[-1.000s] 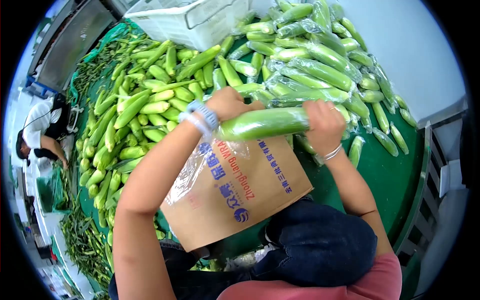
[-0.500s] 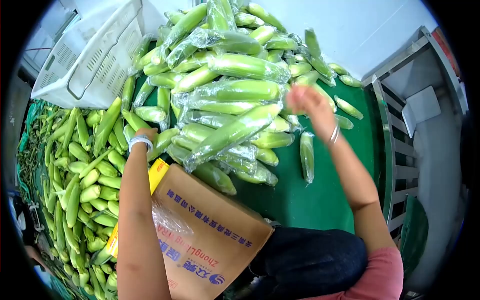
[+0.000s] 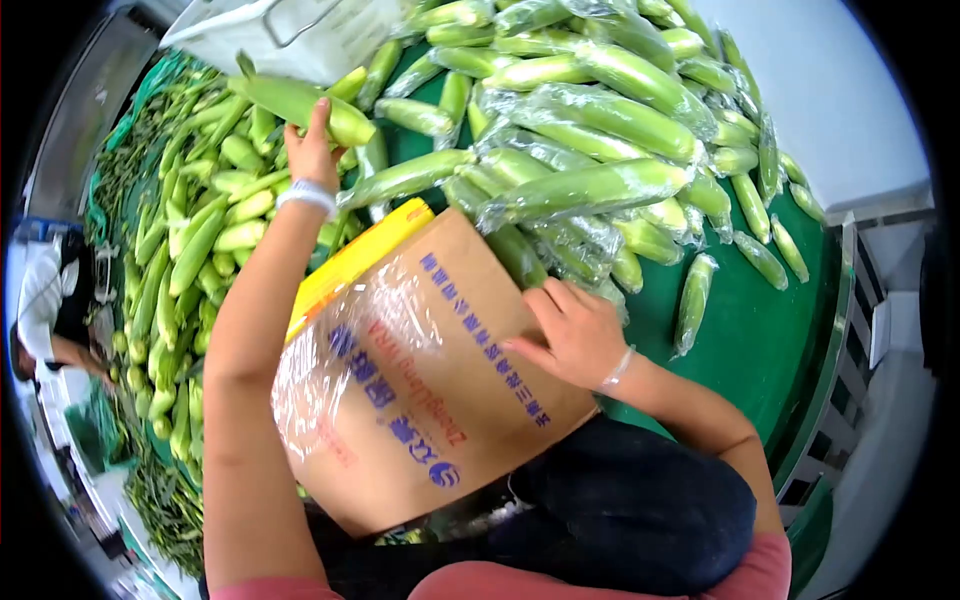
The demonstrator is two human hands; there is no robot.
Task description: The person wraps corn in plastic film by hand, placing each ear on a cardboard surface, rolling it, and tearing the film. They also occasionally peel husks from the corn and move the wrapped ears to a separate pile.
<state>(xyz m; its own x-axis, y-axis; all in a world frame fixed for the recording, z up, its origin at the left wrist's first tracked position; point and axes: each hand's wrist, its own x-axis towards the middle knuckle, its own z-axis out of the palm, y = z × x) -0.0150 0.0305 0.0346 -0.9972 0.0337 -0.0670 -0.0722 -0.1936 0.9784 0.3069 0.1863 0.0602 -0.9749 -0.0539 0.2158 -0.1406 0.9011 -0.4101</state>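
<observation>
My left hand (image 3: 315,155) is closed around an ear of corn (image 3: 300,105) in its green husk, held above the loose ears at the left. My right hand (image 3: 580,335) is over the right edge of a printed cardboard box (image 3: 480,390), thumb stretched apart from the bent fingers, some fingertips hidden. Clear plastic film (image 3: 320,390) lies over the left part of the cardboard, beside a yellow strip (image 3: 365,260). Just beyond my right hand, ears of corn wrapped in clear film (image 3: 590,195) are heaped up.
Loose unwrapped corn (image 3: 200,245) covers the left side. A white plastic crate (image 3: 340,40) stands at the back. The green work surface (image 3: 650,360) ends at a metal railing (image 3: 830,340) on the right. Another person (image 3: 50,290) is at the far left.
My left hand has raised an ear of corn. My right hand has dropped from the wrapped pile to the cardboard. The film now looks spread flatter, and the camera view has shifted.
</observation>
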